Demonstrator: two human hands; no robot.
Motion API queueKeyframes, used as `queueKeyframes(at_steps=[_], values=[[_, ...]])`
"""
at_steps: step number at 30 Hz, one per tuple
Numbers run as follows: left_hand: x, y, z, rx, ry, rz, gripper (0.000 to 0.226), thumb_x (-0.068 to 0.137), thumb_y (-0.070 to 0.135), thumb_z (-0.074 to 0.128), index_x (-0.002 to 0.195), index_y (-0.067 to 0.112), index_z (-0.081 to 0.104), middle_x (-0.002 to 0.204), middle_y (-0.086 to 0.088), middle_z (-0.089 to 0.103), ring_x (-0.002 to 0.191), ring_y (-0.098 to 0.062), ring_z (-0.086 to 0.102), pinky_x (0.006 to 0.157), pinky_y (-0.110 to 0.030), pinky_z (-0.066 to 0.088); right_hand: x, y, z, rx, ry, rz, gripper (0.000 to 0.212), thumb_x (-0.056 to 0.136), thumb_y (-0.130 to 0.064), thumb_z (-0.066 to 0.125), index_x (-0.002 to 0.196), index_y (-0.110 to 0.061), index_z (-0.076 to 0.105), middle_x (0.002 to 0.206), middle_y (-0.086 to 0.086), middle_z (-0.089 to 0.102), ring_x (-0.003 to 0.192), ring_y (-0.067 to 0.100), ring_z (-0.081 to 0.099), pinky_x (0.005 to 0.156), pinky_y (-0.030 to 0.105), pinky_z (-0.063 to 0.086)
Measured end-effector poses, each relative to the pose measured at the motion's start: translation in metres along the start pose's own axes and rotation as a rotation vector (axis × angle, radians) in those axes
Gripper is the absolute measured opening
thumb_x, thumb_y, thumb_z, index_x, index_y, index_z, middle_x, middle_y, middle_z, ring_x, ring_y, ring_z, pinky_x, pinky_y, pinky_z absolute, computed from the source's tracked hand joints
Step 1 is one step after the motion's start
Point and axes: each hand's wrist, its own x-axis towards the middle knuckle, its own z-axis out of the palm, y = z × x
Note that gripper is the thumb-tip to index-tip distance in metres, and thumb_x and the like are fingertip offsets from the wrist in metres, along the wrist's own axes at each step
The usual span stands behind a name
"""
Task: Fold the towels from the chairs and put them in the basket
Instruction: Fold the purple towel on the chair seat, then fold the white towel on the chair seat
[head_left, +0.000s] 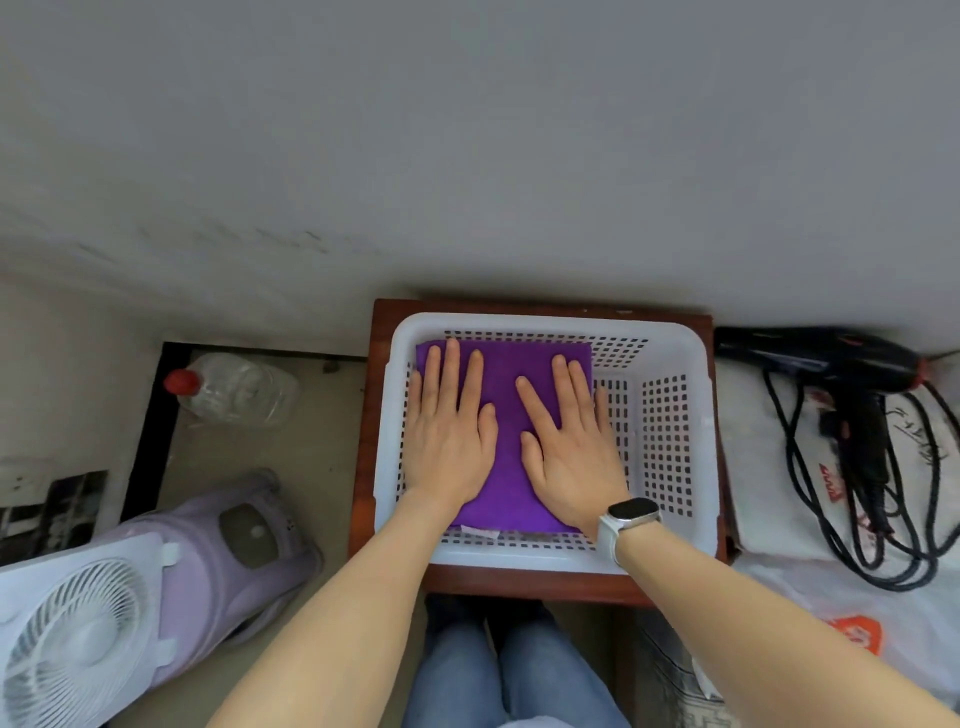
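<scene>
Wall (467, 130): grey, plain, filling the upper half of the view.
Stool (530, 584): reddish-brown wood, set against the wall, carrying the basket.
Basket (670, 415): white perforated plastic, rectangular, covering nearly the whole stool top.
Fan (78, 639): white, round grille, on the floor left of the stool, leaning on a lilac plastic seat (228, 561).
Bags (769, 493): white, printed, on the surface right of the stool.
Hair dryer (831, 364): black, lying on the bags near the wall, its cord coiled toward the near edge.
Towel (511, 467): purple, folded square, flat on the basket floor, against the left wall; right part of the floor bare.
Bottle (239, 389): clear plastic, red cap, on its side on the floor near the wall, left of the stool.
Left hand (449, 431): flat, fingers straight and spread, pressing the towel's left half; grips nothing.
Right hand (571, 441): flat, fingers straight, pressing the towel's right half; grips nothing.
Watch (631, 512): white strap, on the right wrist, over the basket's near rim.
</scene>
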Motion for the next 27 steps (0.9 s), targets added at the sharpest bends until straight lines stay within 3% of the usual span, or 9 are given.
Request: queueKeyframes(at_steps=[4, 7, 9, 11, 16, 21, 27], values=[[-0.004, 0.006, -0.022, 0.054, -0.039, 0.011, 0.053, 0.094, 0.031, 0.032, 0.143, 0.012, 0.027, 0.150, -0.013, 0.028, 0.140, -0.029, 0.022, 0.114, -0.045, 0.008, -0.004, -0.008, -0.027, 0.033, -0.062, -0.007, 0.054, 0.092, -0.033, 0.036, 0.144, -0.028, 0.022, 0.157, 0.007, 0.004, 0.144, 0.020, -0.007, 0.115, 0.046, -0.001], [-0.013, 0.002, -0.046, -0.104, -0.062, 0.006, 0.051, 0.094, 0.024, 0.040, 0.143, 0.015, 0.030, 0.152, -0.007, 0.025, 0.141, -0.022, 0.021, 0.115, -0.035, 0.011, 0.002, -0.020, -0.062, 0.078, -0.066, 0.046, 0.043, 0.091, -0.028, 0.040, 0.133, -0.020, 0.044, 0.150, 0.009, 0.030, 0.140, 0.024, 0.021, 0.114, 0.043, 0.015], [-0.023, -0.003, -0.069, -0.198, -0.030, -0.020, 0.046, 0.094, 0.023, 0.040, 0.140, 0.017, 0.035, 0.151, -0.005, 0.029, 0.138, -0.018, 0.026, 0.113, -0.033, 0.019, 0.007, -0.033, -0.087, 0.069, -0.072, 0.048, 0.039, 0.091, -0.027, 0.041, 0.128, -0.017, 0.050, 0.138, 0.007, 0.047, 0.128, 0.026, 0.039, 0.106, 0.039, 0.031], [-0.037, -0.013, -0.096, -0.272, 0.026, -0.102, 0.044, 0.095, 0.024, 0.040, 0.138, 0.016, 0.037, 0.149, -0.004, 0.031, 0.134, -0.018, 0.032, 0.108, -0.035, 0.026, 0.008, -0.053, -0.107, 0.088, -0.097, -0.021, 0.037, 0.092, -0.026, 0.041, 0.127, -0.016, 0.051, 0.130, 0.008, 0.054, 0.119, 0.027, 0.047, 0.098, 0.038, 0.041], [-0.102, -0.066, -0.161, -0.323, 0.156, -0.376, 0.042, 0.094, 0.030, 0.041, 0.134, 0.017, 0.041, 0.140, -0.002, 0.043, 0.129, -0.020, 0.037, 0.104, -0.036, 0.032, -0.016, -0.133, -0.128, 0.154, -0.154, -0.255, 0.032, 0.094, -0.021, 0.039, 0.119, -0.012, 0.056, 0.119, 0.008, 0.063, 0.110, 0.027, 0.058, 0.088, 0.037, 0.048], [-0.239, -0.122, -0.205, -0.338, 0.335, -0.632, 0.036, 0.094, 0.029, 0.043, 0.126, 0.016, 0.051, 0.132, -0.003, 0.050, 0.122, -0.022, 0.043, 0.100, -0.033, 0.033, -0.086, -0.244, -0.111, 0.164, -0.216, -0.537, 0.031, 0.091, -0.018, 0.038, 0.115, -0.013, 0.058, 0.121, 0.006, 0.063, 0.113, 0.027, 0.055, 0.091, 0.033, 0.045], [-0.489, -0.150, -0.214, -0.357, 0.533, -0.960, 0.035, 0.093, 0.027, 0.045, 0.124, 0.013, 0.052, 0.129, -0.006, 0.052, 0.119, -0.024, 0.048, 0.097, -0.031, 0.036, -0.253, -0.371, -0.049, 0.162, -0.344, -0.884, 0.028, 0.091, -0.014, 0.040, 0.111, -0.009, 0.060, 0.115, 0.009, 0.064, 0.106, 0.030, 0.058, 0.085, 0.033, 0.045]])
